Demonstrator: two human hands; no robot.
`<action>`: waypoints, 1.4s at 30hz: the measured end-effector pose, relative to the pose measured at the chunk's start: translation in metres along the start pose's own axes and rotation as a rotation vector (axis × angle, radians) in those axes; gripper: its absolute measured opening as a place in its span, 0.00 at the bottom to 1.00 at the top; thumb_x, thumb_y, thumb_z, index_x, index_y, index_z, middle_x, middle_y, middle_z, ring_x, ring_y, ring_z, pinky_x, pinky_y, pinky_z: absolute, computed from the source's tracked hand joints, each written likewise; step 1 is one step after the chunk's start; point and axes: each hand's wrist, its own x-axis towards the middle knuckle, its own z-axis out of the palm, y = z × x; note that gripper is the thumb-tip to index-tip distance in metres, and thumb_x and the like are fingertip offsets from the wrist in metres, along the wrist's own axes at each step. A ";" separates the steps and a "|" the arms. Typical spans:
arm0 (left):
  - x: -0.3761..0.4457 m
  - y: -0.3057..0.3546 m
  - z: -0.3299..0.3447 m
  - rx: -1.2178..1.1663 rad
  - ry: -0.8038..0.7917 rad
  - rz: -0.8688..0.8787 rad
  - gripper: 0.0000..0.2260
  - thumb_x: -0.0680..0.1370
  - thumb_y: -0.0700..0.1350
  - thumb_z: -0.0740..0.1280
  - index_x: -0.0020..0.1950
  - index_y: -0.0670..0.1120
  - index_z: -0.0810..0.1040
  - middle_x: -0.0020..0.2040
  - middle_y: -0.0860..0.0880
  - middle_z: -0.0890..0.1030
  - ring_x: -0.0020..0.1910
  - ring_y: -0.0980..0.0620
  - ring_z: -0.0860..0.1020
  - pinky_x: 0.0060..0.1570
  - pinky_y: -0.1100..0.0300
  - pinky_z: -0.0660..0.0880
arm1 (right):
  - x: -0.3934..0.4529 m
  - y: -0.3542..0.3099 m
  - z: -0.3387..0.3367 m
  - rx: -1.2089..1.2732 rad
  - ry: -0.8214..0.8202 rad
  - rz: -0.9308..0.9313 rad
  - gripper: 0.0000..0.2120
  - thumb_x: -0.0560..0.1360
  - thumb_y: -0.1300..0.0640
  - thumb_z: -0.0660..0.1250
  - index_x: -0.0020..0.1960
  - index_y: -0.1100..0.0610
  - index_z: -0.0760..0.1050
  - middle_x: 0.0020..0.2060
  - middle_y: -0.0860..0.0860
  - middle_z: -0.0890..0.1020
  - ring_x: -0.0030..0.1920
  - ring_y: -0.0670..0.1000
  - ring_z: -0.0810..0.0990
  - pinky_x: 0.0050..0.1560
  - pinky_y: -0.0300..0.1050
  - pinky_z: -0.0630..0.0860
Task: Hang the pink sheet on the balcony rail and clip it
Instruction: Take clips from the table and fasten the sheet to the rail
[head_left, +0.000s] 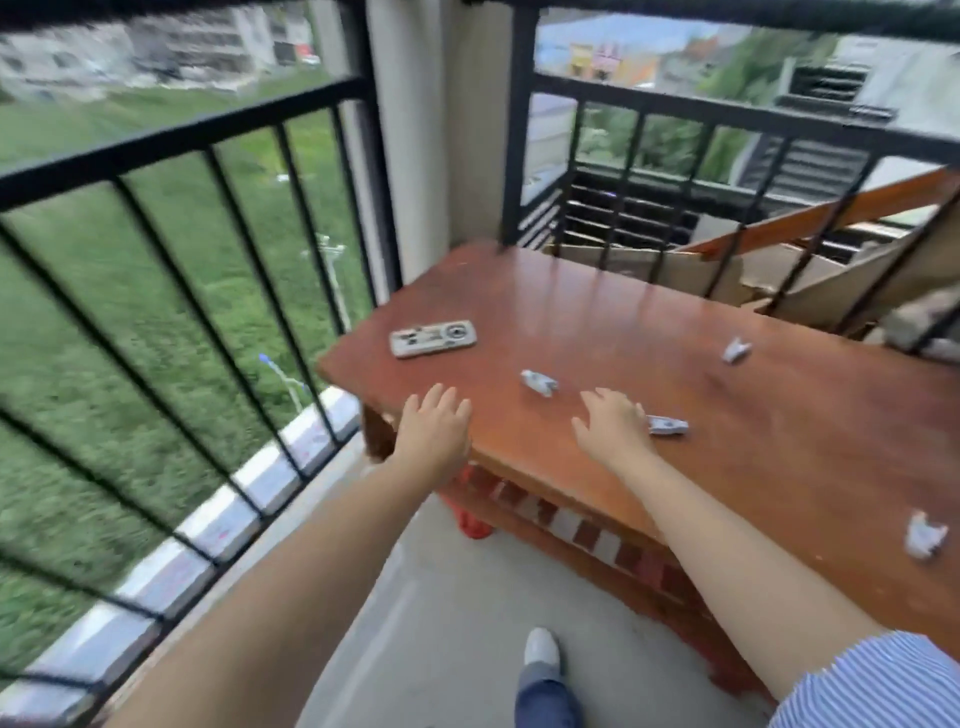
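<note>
Both hands reach out over the near edge of a reddish wooden table (597, 312) on a balcony. Left hand (434, 431) is at the table's front left corner, fingers straight and spread, holding nothing. Right hand (613, 426) is flat over the tabletop, fingers spread, also w/o a grip on anything; a white clothes clip (667, 426) lies just beside its little-finger side, touching or nearly so, can't tell which. Three more white clips on the table: one btwn the hands (539, 383), one toward the far right (736, 349), one near the right front edge (924, 535). A phone in a patterned case (432, 339) lies near the table's left end. Black balcony rail (171, 140) runs along the left & behind the table. Pink sheet isn't in view. Frame is motion-blurred.
</note>
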 end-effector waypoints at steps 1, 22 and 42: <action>0.030 0.013 0.010 0.013 -0.020 0.026 0.16 0.76 0.46 0.58 0.62 0.43 0.67 0.65 0.44 0.70 0.68 0.44 0.64 0.63 0.48 0.64 | 0.015 0.029 0.003 -0.020 -0.020 0.043 0.19 0.74 0.53 0.60 0.64 0.58 0.67 0.64 0.57 0.71 0.66 0.57 0.66 0.67 0.54 0.62; 0.282 0.064 0.133 0.164 -0.398 0.587 0.17 0.80 0.43 0.54 0.68 0.43 0.63 0.64 0.44 0.72 0.64 0.44 0.70 0.63 0.52 0.64 | 0.126 0.166 0.075 -0.173 -0.394 0.061 0.19 0.74 0.66 0.56 0.64 0.58 0.67 0.60 0.56 0.72 0.62 0.57 0.69 0.65 0.49 0.62; 0.163 0.041 0.036 -0.784 -0.085 -0.481 0.14 0.75 0.42 0.61 0.60 0.40 0.69 0.59 0.43 0.76 0.57 0.45 0.76 0.55 0.56 0.70 | 0.149 0.064 0.010 0.560 -0.271 -0.189 0.26 0.62 0.47 0.62 0.54 0.63 0.76 0.41 0.55 0.73 0.42 0.50 0.71 0.36 0.32 0.61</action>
